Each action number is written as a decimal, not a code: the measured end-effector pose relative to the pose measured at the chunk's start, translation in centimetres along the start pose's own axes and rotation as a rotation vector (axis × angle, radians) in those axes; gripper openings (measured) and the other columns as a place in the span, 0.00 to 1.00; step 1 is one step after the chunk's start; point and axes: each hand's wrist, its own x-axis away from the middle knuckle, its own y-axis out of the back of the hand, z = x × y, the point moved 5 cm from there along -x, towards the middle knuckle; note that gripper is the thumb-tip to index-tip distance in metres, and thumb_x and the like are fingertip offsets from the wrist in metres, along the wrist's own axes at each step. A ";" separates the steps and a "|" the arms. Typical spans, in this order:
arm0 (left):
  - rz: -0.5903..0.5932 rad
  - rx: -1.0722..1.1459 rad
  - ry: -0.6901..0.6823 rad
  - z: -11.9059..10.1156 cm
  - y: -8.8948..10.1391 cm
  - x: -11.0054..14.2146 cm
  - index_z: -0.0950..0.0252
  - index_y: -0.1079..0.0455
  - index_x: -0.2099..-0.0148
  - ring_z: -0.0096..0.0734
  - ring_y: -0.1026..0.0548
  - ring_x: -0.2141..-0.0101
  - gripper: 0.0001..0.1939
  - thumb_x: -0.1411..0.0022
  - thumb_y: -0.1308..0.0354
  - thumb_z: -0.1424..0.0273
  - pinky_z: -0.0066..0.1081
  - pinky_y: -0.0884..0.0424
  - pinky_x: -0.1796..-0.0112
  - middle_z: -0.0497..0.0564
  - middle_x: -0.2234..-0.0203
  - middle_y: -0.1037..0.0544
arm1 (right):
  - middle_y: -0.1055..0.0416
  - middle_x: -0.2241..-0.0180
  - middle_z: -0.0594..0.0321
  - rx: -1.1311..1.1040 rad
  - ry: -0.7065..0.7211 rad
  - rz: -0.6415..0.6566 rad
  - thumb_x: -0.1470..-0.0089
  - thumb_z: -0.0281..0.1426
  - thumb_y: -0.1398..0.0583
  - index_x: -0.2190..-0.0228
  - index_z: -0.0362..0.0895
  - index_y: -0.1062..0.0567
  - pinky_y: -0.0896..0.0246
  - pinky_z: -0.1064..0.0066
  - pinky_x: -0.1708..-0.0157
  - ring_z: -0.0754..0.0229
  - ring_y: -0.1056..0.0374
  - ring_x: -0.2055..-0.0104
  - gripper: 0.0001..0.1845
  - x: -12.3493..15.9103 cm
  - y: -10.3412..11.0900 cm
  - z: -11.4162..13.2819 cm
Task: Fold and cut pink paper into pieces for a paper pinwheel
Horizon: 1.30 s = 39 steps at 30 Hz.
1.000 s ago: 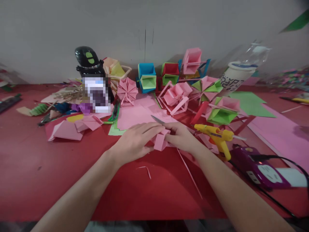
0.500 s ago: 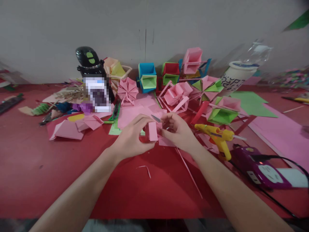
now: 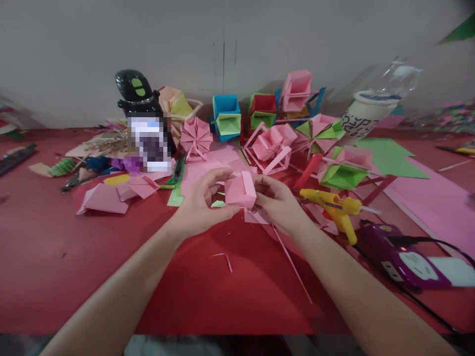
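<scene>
Between my two hands is a small pink folded paper box (image 3: 237,192), tilted so that a broad side and a narrow edge face me. My left hand (image 3: 203,202) grips its left side, thumb along the bottom and fingers curled behind. The curled fingers of my right hand (image 3: 276,200) press against the box's right side; their tips are partly hidden by it. Pink paper sheets (image 3: 222,160) lie just beyond the hands. Below them, a thin pink paper strip (image 3: 293,264) and a short bent paper scrap (image 3: 226,259) rest on the red table (image 3: 208,306).
A yellow glue gun (image 3: 336,207) and a purple power strip (image 3: 404,257) with cords lie to the right. Several folded paper models, including a blue one (image 3: 226,111), line the back. A black phone holder (image 3: 143,94), a patterned cup (image 3: 365,116) and pink folded pieces (image 3: 106,198) surround them.
The pink box has turned, from a narrow side facing me to a broad side showing. The grey pointed blade seen by my right fingers is out of sight now.
</scene>
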 end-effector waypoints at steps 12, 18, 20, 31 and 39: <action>-0.178 -0.172 0.171 0.5 1.0 -0.4 0.66 0.30 0.52 0.38 0.23 0.55 0.23 0.49 0.31 0.69 0.37 0.25 0.57 0.58 0.52 0.24 | 0.28 0.73 0.64 0.128 0.042 -0.136 0.51 0.35 0.36 0.68 0.47 0.20 0.39 0.68 0.70 0.62 0.35 0.71 0.08 -0.1 1.0 0.3; -0.179 -0.112 0.217 1.0 0.8 -0.4 0.66 0.27 0.50 0.42 0.23 0.51 0.24 0.49 0.30 0.65 0.43 0.27 0.50 0.59 0.50 0.22 | 0.32 0.73 0.66 0.238 0.122 0.022 0.49 0.37 0.34 0.73 0.45 0.24 0.39 0.69 0.67 0.63 0.37 0.70 0.08 0.3 0.0 1.3; -0.169 -0.105 0.234 1.0 0.6 -0.4 0.66 0.26 0.50 0.42 0.23 0.51 0.24 0.48 0.30 0.63 0.43 0.27 0.49 0.59 0.49 0.22 | 0.34 0.75 0.66 0.272 0.128 0.044 0.48 0.38 0.34 0.75 0.45 0.25 0.40 0.69 0.68 0.64 0.39 0.71 0.11 0.4 -0.2 1.5; -0.141 -0.101 0.253 0.8 0.4 -0.5 0.67 0.25 0.49 0.42 0.21 0.54 0.21 0.46 0.33 0.67 0.42 0.24 0.52 0.58 0.50 0.21 | 0.32 0.75 0.66 0.246 0.114 -0.024 0.50 0.39 0.33 0.75 0.45 0.26 0.40 0.69 0.68 0.63 0.37 0.71 0.12 0.1 0.4 0.9; -0.111 -0.195 0.178 0.8 -0.2 -0.2 0.65 0.25 0.53 0.40 0.21 0.55 0.15 0.43 0.36 0.67 0.41 0.23 0.54 0.55 0.55 0.19 | 0.25 0.74 0.62 0.388 0.151 0.022 0.47 0.40 0.35 0.73 0.45 0.20 0.37 0.66 0.68 0.60 0.33 0.70 0.11 0.4 -0.4 1.5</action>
